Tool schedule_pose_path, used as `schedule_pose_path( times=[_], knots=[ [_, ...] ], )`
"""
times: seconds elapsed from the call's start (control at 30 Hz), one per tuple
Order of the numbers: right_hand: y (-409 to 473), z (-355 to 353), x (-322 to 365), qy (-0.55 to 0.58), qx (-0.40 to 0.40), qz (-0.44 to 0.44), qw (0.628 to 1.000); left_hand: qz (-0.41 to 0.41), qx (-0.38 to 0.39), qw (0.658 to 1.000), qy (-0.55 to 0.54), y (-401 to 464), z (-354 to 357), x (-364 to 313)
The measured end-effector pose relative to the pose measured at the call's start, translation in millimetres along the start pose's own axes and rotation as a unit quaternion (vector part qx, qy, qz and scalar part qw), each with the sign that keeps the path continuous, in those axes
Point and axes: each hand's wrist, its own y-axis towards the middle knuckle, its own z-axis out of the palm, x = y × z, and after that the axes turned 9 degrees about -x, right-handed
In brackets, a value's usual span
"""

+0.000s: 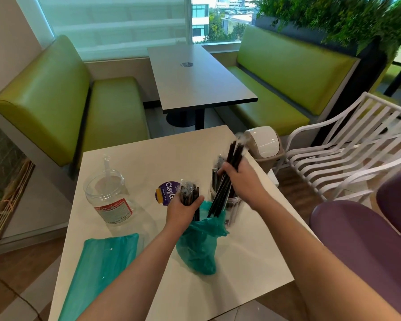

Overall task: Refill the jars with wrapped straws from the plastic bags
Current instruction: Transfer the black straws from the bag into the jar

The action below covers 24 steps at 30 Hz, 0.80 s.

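My left hand [183, 210] grips a bunch of wrapped black straws [188, 193] that stick up out of a green plastic bag [198, 246] standing on the white table [148, 163]. A second bundle of black straws [229, 172] is held by my right hand [240, 176], tilted, its lower ends over the bag's mouth. Right behind that bundle stands a clear jar [235, 207] with some straws in it. Another clear jar with a red label [108, 195] stands at the left, holding one clear straw. A second green bag [100, 269] lies flat at the front left.
A purple round sticker [166, 193] marks the table's middle. A small swing-lid bin [263, 144] sits at the far right corner. A white slatted chair [345, 144] and purple seats [366, 246] stand to the right; green benches and a dark table [195, 77] lie beyond.
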Motion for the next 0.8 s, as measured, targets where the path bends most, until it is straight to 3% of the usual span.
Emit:
schedule_pose_path(
  times=[0.23,0.37,0.63,0.8],
  knots=[
    [27,-34,31,0.023,-0.103,-0.070,0.992,0.012,0.004,1.000,0.025,-4,2,-4],
    [30,-35,25,-0.020,-0.085,-0.076,0.993,0.013,0.005,1.000,0.027,-6,2,-6],
    [22,-19,-28,-0.183,-0.057,-0.042,0.981,0.007,0.003,1.000,0.017,-9,-2,-7],
    [11,-8,-61,-0.343,-0.058,-0.063,0.935,0.002,-0.004,1.000,0.016,-11,-4,-9]
  ],
)
